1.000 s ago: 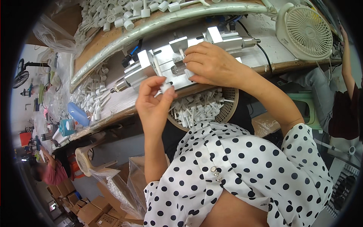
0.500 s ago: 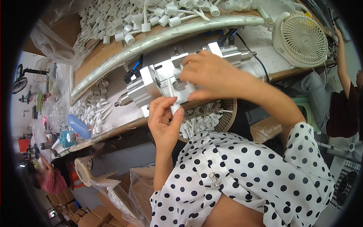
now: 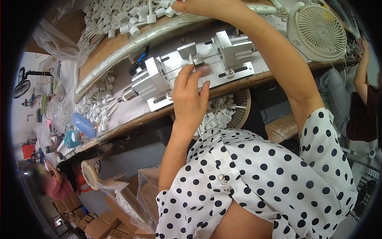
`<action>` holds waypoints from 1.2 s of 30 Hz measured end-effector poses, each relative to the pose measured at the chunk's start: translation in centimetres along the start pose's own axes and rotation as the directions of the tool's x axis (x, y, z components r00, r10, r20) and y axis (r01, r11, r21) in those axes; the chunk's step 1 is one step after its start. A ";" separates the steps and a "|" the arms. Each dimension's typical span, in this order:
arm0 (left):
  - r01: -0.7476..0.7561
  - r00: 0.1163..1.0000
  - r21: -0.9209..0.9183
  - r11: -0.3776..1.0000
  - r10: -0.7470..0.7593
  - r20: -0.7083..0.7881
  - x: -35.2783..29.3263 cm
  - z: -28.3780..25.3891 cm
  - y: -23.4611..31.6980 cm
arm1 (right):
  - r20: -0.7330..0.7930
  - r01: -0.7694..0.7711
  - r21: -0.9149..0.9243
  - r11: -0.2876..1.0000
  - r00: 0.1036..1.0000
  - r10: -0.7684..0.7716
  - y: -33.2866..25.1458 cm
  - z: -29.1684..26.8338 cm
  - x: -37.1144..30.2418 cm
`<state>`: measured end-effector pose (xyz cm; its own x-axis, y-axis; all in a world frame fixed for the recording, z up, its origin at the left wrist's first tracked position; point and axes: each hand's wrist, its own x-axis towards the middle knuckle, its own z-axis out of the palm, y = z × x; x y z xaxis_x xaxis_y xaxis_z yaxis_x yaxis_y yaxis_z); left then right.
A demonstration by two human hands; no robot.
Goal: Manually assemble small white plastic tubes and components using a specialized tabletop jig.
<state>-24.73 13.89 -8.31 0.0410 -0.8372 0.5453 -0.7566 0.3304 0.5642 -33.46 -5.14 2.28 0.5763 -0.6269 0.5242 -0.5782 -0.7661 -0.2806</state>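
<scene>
My left hand is closed around a white plastic cap with a thin stem, at the middle of the silver metal fixture. The fingers cover most of the cap, and a bit of white stem shows above them, beside a small block on the fixture. My right hand is stretched out to the far side, at the edge of a heap of white stemmed caps. The top edge of the picture cuts it off, so its grip is hidden.
A white fan stands at the right end of the bench. More caps lie left of the fixture, near a blue plastic piece. Under the bench edge is a basket holding caps. Other people sit at far left and far right.
My right hand has left the fixture and moved up and away to the heap. My left hand has shifted slightly right and farther in over the fixture, with the cap.
</scene>
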 end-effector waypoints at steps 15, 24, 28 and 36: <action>-0.325 0.943 0.179 0.929 0.334 -0.020 10.2 -2.9 -1.4 | -0.046 0.162 0.558 0.814 0.985 -0.165 -1.0 -3.3 -12.8; -0.541 0.841 0.438 0.718 0.452 0.297 19.3 -2.5 -4.1 | 0.151 0.505 0.198 0.840 0.831 -0.535 -2.8 2.6 -13.6; -0.516 0.852 0.355 0.780 0.509 0.119 17.2 -4.0 -3.3 | -0.029 0.617 0.044 0.786 0.787 -0.616 -2.6 3.6 -13.0; 0.081 0.970 -0.345 0.935 -0.154 -0.190 5.0 -5.0 -1.0 | 0.094 0.438 0.310 0.844 0.869 -0.485 -2.0 1.8 -10.1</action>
<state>-20.48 11.58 -3.04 0.2804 -0.7795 0.5601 -0.4796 0.3917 0.7852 -37.04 2.44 -3.89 0.8361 -0.1865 0.5160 -0.0570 -0.9649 -0.2564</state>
